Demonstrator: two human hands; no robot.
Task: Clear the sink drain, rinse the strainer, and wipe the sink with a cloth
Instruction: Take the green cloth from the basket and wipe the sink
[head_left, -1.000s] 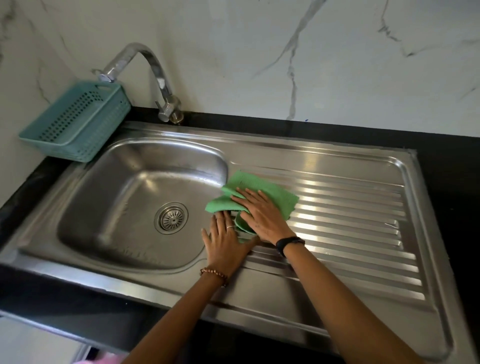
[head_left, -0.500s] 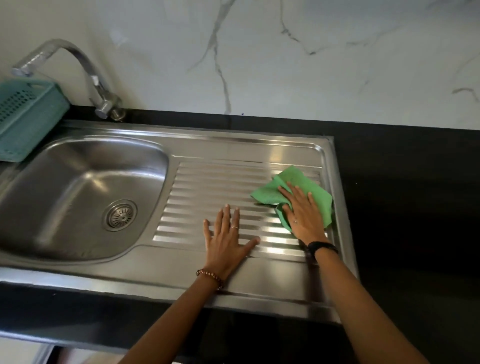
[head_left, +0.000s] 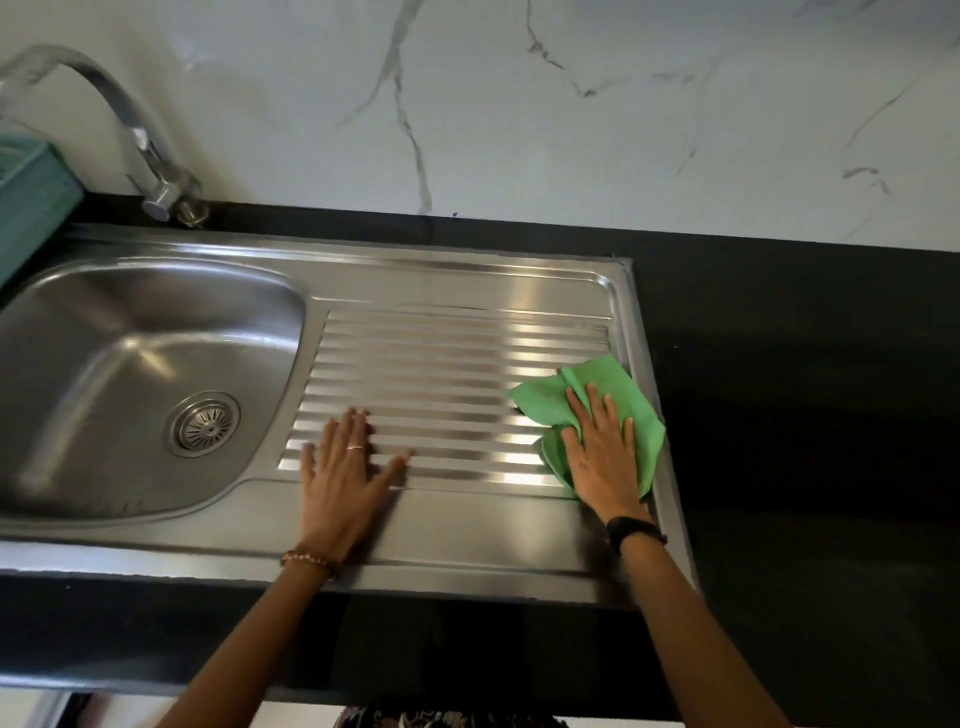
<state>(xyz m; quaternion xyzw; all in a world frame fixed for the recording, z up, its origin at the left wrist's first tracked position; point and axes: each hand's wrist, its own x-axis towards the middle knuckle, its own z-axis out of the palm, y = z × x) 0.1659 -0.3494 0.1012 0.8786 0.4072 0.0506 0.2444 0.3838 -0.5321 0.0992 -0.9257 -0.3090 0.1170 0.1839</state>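
A steel sink (head_left: 156, 332) with a ribbed drainboard (head_left: 447, 364) fills the counter. The round strainer (head_left: 203, 424) sits in the drain at the basin's bottom. A green cloth (head_left: 618, 400) lies at the drainboard's right edge, and my right hand (head_left: 602, 457) presses flat on it. My left hand (head_left: 345, 478) rests flat on the near left part of the drainboard, fingers spread, holding nothing.
A curved steel tap (head_left: 150, 171) stands at the back left. A teal perforated basket (head_left: 31, 208) hangs at the far left edge. Black countertop (head_left: 805, 415) extends right of the sink, with a marble wall (head_left: 519, 104) behind.
My right hand has slid the cloth from the basin's rim across the drainboard to its right edge. My left hand followed a short way right onto the ribs. The view has shifted right.
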